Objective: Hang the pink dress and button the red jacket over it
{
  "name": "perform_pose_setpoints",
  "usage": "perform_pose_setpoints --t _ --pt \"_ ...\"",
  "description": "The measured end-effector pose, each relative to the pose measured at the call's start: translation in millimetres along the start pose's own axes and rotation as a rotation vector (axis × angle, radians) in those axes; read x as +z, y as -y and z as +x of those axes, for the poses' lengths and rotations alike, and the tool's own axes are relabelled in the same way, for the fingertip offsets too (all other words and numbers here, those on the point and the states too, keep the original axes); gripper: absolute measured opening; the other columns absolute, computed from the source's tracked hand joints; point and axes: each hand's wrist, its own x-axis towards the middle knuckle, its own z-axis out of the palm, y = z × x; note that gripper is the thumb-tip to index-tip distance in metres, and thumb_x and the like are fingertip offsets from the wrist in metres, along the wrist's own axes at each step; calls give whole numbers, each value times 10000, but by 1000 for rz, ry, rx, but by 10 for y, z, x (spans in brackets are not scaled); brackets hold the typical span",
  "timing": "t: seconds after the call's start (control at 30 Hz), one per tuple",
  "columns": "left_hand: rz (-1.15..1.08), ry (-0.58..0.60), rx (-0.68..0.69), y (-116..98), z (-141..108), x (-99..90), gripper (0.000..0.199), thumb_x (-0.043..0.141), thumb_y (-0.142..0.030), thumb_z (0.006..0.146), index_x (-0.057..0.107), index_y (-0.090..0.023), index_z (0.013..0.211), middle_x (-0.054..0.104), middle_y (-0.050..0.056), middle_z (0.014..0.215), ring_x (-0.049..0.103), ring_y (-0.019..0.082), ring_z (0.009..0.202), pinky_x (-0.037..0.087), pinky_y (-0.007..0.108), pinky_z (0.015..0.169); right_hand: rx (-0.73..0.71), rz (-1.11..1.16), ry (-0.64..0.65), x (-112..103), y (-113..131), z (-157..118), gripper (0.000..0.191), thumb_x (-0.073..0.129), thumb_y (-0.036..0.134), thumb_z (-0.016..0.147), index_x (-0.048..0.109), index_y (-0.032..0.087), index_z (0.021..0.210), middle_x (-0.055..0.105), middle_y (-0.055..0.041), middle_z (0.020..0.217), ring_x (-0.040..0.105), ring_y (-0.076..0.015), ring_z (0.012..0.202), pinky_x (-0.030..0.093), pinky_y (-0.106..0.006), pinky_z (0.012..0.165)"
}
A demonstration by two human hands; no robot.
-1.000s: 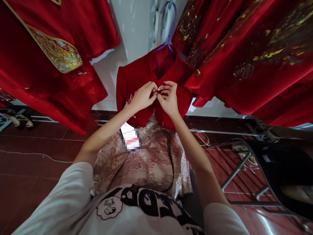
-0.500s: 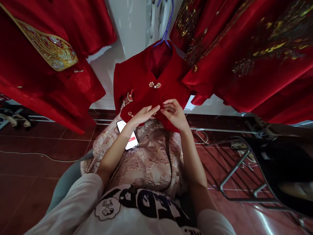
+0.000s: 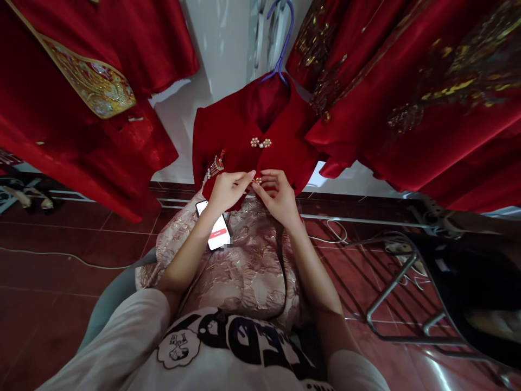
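A red jacket (image 3: 228, 127) hangs in front of me on a purple hanger (image 3: 280, 54). Its upper pearl-and-gold clasp (image 3: 261, 143) is fastened across the front. Below that, a second beaded clasp (image 3: 258, 181) sits between my fingertips. My left hand (image 3: 230, 190) pinches its left side with thumb and forefinger. From the other side, my right hand (image 3: 280, 198) has its thumb and fingers closed around the right part of the clasp, which they partly hide. A tasselled bead ornament (image 3: 215, 164) hangs on the jacket left of my left hand.
On my lap lie a pink brocade cloth (image 3: 252, 260) and a lit phone (image 3: 217, 231), beneath my left forearm. Red embroidered garments (image 3: 101, 81) hang at both sides. A black chair with a metal frame (image 3: 391, 288) stands at right; a cable (image 3: 69, 256) crosses the tiled floor.
My right hand has moved left and slightly down, and my left hand's fingers have bent into a pinch. The lower clasp now shows between both hands.
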Motion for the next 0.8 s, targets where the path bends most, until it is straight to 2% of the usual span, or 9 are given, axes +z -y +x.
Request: perform_pose_setpoints --t 0.2,0.3,0.4,0.47,0.53,0.6,0.7,0.8 --pt "141 -60 75 106 20 -18 286 714 -432 934 710 -176 806 724 26 789 699 147 738 574 242 683 -30 1 -36 32 -6 -4 288 734 329 822 558 245 1034 675 -27 947 670 -159 823 593 -298 686" --pt "221 -207 96 288 74 -69 172 757 -348 908 709 -184 932 705 68 998 701 172 896 595 267 763 -26 1 -43 37 2 -7 245 718 316 835 563 244 1010 692 -28 962 682 -155 842 592 -284 684" --pt "305 -401 125 612 149 -170 313 781 -265 884 662 -210 1168 642 109 1220 659 225 1104 588 356 934 -21 -1 -38 41 -2 -5 219 704 338 860 563 243 998 697 -29 972 690 -152 847 579 -265 656" --pt "301 -458 129 837 198 -248 444 798 -229 859 601 -225 1258 621 113 1287 627 250 1200 554 410 1028 -18 -1 -35 44 -9 -3 218 702 341 863 561 243 997 693 -28 963 690 -150 840 571 -256 635" --pt "244 -429 127 999 233 -315 499 797 -234 857 560 -244 1296 622 103 1324 616 249 1246 532 424 1072 -20 2 -28 48 -20 -2 215 700 333 861 562 241 997 685 -26 955 687 -147 831 569 -250 625" --pt "174 -376 135 1070 256 -363 470 768 -248 879 552 -256 1296 645 87 1319 629 228 1246 525 410 1086 -27 1 -16 54 -37 -2 207 693 330 863 567 237 998 681 -26 956 683 -142 826 566 -243 619" --pt "103 -320 150 1044 290 -399 391 736 -241 892 592 -256 1255 696 67 1244 664 199 1198 517 384 1096 -34 12 4 66 -80 11 210 692 337 867 566 234 1001 681 -26 968 681 -140 827 554 -234 606" --pt "56 -282 73 957 337 -406 339 739 -226 874 649 -250 1200 721 61 1229 685 186 1168 533 354 1069 -35 53 8 91 -135 76 206 697 338 868 567 235 989 678 -19 958 683 -139 817 554 -247 621"
